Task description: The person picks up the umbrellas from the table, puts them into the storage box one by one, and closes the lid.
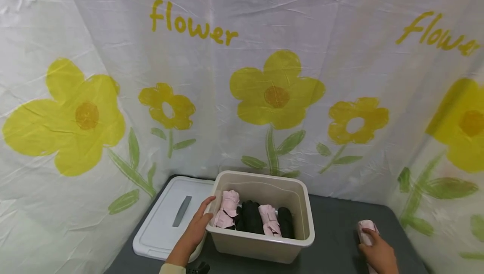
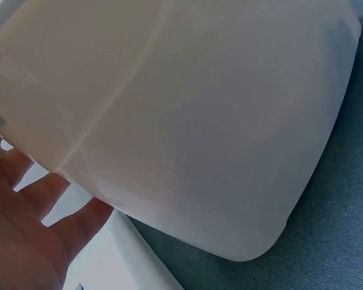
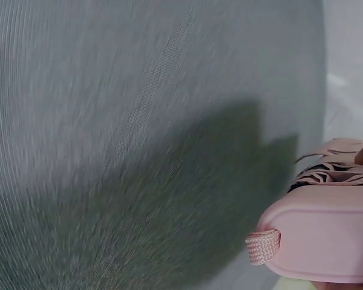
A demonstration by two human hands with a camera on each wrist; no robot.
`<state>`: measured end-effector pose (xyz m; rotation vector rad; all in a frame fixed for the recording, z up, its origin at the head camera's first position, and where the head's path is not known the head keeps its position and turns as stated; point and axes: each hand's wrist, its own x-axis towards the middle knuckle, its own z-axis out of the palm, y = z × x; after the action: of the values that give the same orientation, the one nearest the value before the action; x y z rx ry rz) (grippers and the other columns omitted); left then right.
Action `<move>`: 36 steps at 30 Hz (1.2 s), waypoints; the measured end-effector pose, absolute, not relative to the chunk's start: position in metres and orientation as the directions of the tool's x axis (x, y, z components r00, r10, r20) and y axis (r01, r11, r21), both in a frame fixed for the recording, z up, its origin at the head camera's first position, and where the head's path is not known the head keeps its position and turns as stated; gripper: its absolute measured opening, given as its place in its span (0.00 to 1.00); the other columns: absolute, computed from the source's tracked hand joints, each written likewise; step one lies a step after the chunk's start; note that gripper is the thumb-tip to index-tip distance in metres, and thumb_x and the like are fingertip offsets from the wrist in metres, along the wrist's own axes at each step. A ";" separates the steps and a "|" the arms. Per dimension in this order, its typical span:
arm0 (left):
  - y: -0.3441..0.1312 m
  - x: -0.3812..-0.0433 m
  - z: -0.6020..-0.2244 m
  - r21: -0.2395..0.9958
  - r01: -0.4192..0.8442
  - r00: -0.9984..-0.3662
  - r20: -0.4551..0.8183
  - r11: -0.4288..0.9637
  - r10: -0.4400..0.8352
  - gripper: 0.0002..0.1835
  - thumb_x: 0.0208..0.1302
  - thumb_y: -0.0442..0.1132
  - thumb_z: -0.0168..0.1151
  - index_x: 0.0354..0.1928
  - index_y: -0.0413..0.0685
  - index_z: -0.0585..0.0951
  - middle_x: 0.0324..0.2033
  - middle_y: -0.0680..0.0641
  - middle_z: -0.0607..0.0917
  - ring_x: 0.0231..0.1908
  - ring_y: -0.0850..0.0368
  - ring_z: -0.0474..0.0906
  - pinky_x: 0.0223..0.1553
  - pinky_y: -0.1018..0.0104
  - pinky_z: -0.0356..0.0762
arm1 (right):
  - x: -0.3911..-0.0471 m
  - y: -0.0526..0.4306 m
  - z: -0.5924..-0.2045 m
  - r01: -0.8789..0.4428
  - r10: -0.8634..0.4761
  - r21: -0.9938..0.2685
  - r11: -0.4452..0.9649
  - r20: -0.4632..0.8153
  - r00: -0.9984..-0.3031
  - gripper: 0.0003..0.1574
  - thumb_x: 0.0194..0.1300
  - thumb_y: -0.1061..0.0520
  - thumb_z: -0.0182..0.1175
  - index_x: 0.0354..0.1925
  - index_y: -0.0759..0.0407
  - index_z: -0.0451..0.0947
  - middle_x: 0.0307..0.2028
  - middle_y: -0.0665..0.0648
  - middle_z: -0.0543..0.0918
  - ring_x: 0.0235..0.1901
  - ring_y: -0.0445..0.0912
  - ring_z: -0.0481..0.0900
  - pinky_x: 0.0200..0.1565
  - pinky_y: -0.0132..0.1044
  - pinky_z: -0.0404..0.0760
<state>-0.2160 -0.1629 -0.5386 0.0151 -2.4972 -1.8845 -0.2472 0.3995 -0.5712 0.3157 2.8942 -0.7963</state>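
Note:
My right hand (image 1: pixel 379 254) grips a pink folded umbrella (image 1: pixel 366 227) above the right part of the dark table. Close up in the right wrist view, its smooth pink handle end (image 3: pixel 327 232) carries a woven loop, with pleated fabric behind it. My left hand (image 1: pixel 196 225) touches the left rim of a beige plastic bin (image 1: pixel 257 246), fingers fairly straight. Inside the bin, pink bundles (image 1: pixel 269 220) and black ones (image 1: pixel 251 217) stand side by side, looking like folded umbrellas. The left wrist view shows the fingers (image 2: pixel 85 226) against the bin's edge.
A white lid (image 1: pixel 162 219) with a grey handle lies left of the bin. The dark grey tabletop (image 1: pixel 332 215) extends to the right. Behind it hangs a white curtain (image 1: pixel 211 139) printed with yellow flowers. A small black object (image 1: pixel 202 268) shows near the left wrist.

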 end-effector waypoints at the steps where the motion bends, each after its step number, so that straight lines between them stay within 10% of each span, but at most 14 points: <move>1: -0.163 -0.216 -0.539 0.963 -0.001 -1.000 0.003 0.271 -0.013 0.28 0.71 0.38 0.43 0.72 0.63 0.62 0.74 0.42 0.57 0.71 0.40 0.53 0.62 0.37 0.60 | -0.246 0.395 -0.569 0.216 0.162 -0.494 0.842 -0.151 -0.975 0.40 0.56 0.48 0.59 0.65 0.63 0.65 0.54 0.80 0.73 0.31 0.55 0.76 0.30 0.48 0.73; 36: -0.164 -0.214 -0.539 0.969 0.021 -1.000 0.020 0.247 0.008 0.28 0.71 0.37 0.42 0.72 0.64 0.61 0.74 0.42 0.54 0.73 0.39 0.49 0.65 0.32 0.53 | -0.227 0.309 -0.481 0.085 0.094 -0.662 0.744 -0.022 -0.995 0.38 0.62 0.47 0.59 0.70 0.50 0.63 0.63 0.73 0.70 0.34 0.51 0.75 0.30 0.39 0.71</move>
<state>-0.2140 -0.1642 -0.5390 -0.0285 -2.4719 -1.9214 -0.2268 0.3085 -0.4805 0.1509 2.9455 -1.1174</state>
